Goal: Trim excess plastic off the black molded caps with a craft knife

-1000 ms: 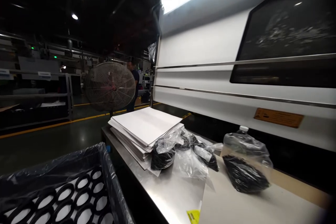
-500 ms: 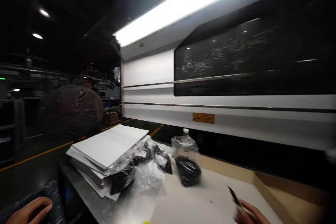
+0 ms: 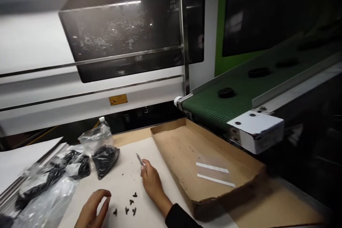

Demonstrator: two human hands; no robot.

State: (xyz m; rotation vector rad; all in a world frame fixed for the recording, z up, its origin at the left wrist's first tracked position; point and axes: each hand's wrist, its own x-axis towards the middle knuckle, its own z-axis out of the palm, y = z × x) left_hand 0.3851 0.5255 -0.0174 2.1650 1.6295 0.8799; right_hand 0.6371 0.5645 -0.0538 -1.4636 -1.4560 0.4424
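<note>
Over the white sheet (image 3: 128, 171), my right hand (image 3: 151, 180) grips what looks like a small knife (image 3: 139, 159), its thin pointed end facing away from me. My left hand (image 3: 93, 208) is at the lower left, fingers curved and thumb apart, holding nothing. Several small black T-shaped parts (image 3: 131, 202) lie on the sheet between my hands, nearest the left one. Beyond them stands a clear plastic bag (image 3: 104, 158) partly filled with black parts.
An open cardboard tray (image 3: 181, 153) is at the right, below the green conveyor belt (image 3: 211, 105) carrying black round pieces (image 3: 226, 92). More bagged black parts (image 3: 77, 165) and stacked white sheets (image 3: 24, 158) lie at the left. A bottle (image 3: 102, 121) stands behind the bags.
My view has swung right and down, bringing the tray, conveyor and small black parts into sight. My left hand has come from beside the table to over the sheet. The right still holds the knife.
</note>
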